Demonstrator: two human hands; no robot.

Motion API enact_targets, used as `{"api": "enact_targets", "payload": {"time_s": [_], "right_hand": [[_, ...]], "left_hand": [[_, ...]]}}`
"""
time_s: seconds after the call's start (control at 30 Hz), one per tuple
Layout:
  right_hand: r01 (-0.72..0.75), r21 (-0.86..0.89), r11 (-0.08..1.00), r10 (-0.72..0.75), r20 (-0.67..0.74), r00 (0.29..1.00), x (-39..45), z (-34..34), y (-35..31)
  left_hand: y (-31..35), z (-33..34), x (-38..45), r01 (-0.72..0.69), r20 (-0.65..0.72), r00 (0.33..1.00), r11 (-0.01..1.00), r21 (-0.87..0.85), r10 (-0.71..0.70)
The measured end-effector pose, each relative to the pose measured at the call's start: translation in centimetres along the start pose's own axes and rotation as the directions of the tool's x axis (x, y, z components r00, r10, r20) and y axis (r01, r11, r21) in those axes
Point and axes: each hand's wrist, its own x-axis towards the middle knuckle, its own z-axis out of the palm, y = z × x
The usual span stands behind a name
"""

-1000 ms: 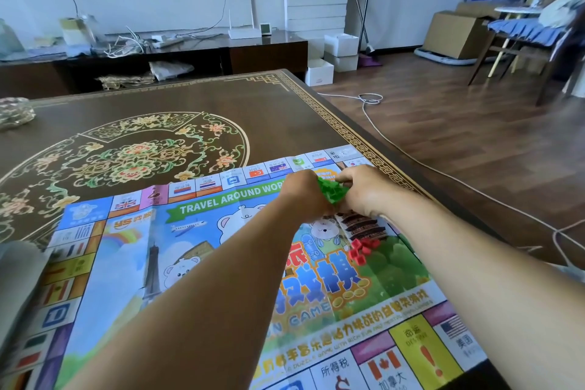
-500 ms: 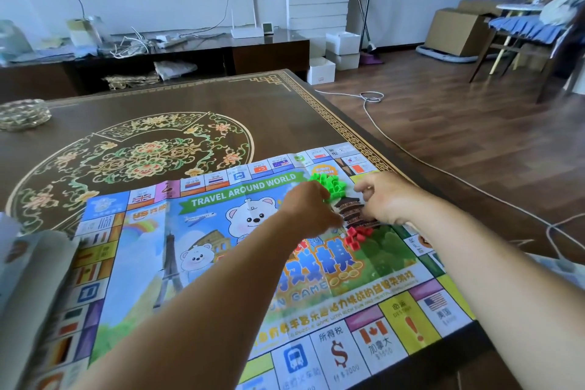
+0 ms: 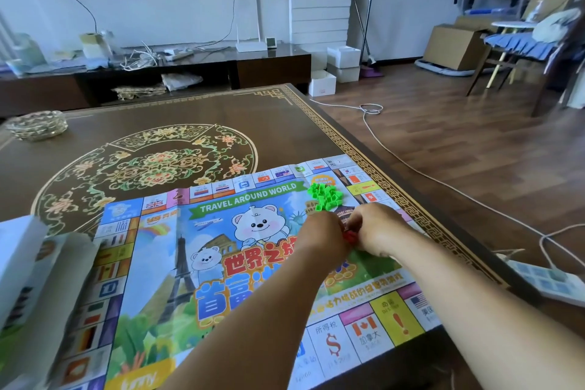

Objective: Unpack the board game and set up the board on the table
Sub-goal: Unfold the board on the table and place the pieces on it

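The paper game board (image 3: pixel 221 250), printed with bears and "TRAVEL AROUND WORLD", lies unfolded on the dark patterned table (image 3: pixel 196 111). A heap of small green plastic houses (image 3: pixel 326 196) rests near the board's far right corner. Just nearer, my left hand (image 3: pixel 319 237) and my right hand (image 3: pixel 376 228) meet with curled fingers around a cluster of small red plastic pieces (image 3: pixel 349 236), mostly hidden between them. How firmly either hand holds the red pieces is not clear.
A glass ashtray (image 3: pixel 36 125) sits at the table's far left. A white box or packaging (image 3: pixel 19 260) stands at the left edge, over the board. A power strip (image 3: pixel 550 282) and white cable (image 3: pixel 411 165) lie on the wood floor to the right.
Both hands have left the green houses, which now lie in a heap, and moved nearer to close around the red pieces. The view shifted, showing more of the board.
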Motion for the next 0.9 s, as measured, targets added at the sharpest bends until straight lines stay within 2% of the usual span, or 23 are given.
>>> {"api": "enact_targets", "payload": {"time_s": [0.13, 0.23, 0.4, 0.5, 0.6, 0.67, 0.8, 0.9], "right_hand": [[0.003, 0.051, 0.999, 0.0, -0.042, 0.999, -0.6, 0.0, -0.3], [0.086, 0.108, 0.99, -0.081, -0.053, 0.995, -1.7, 0.4, -1.7], [0.244, 0.161, 0.956, -0.248, 0.005, 0.969, -5.0, 2.2, -5.6], [0.284, 0.169, 0.944, -0.298, 0.061, 0.953, -7.0, 3.7, -7.5], [0.291, 0.102, 0.951, -0.303, 0.133, 0.944, -8.8, 5.2, -9.0], [0.276, 0.078, 0.958, -0.285, 0.154, 0.946, -9.6, 6.5, -9.5], [0.264, -0.001, 0.964, -0.263, 0.073, 0.962, -10.6, 8.0, -10.2], [0.228, 0.084, 0.97, -0.231, 0.028, 0.973, -10.9, 8.7, -10.6]], "left_hand": [[-0.3, 0.1, -0.9, 0.017, -0.047, 0.999, 0.998, -0.061, -0.02], [-1.4, -0.7, -2.6, 0.027, -0.09, 0.995, 0.997, -0.069, -0.033], [-5.2, -3.0, -6.5, 0.078, -0.164, 0.984, 0.996, 0.052, -0.068], [-7.6, -4.7, -9.4, 0.118, -0.189, 0.977, 0.987, 0.109, -0.096], [-9.7, -5.8, -12.4, 0.168, -0.143, 0.978, 0.982, 0.084, -0.155], [-10.9, -5.6, -14.0, 0.148, -0.074, 0.987, 0.983, 0.109, -0.14], [-11.6, -4.6, -15.6, 0.134, -0.038, 0.991, 0.985, 0.111, -0.13], [-10.9, -4.2, -15.6, 0.12, -0.07, 0.991, 0.99, 0.076, -0.115]]}}
